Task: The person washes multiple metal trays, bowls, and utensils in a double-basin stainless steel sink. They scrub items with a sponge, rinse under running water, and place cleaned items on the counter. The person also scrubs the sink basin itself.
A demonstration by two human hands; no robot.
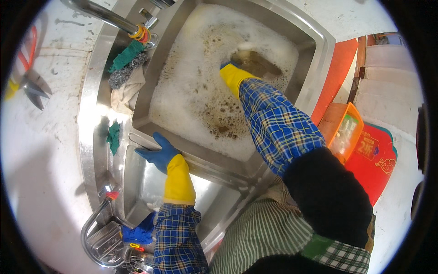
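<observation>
My left hand (pixel 162 153), in a blue rubber glove with a yellow cuff, rests on the steel divider (pixel 208 174) between two sink basins, thumb and fingers spread. It holds nothing that I can see. My right hand (pixel 228 65) is sunk in the foamy water (pixel 191 78) of the large stainless steel basin (pixel 304 68). Only its yellow cuff and a bit of blue glove show; the fingers are hidden under the surface. Murky brown water (pixel 256 63) shows through a gap in the suds beside it. Blue plaid sleeve covers (pixel 277 120) are on both forearms.
Left of the large basin are a faucet (pixel 113 19), green scouring pad (pixel 127 55), steel wool (pixel 128 72) and beige cloth (pixel 128 92). Scissors (pixel 30 82) lie far left. A second faucet (pixel 84 233) curves beside a blue cloth (pixel 138 231). An orange bin (pixel 333 118) stands right.
</observation>
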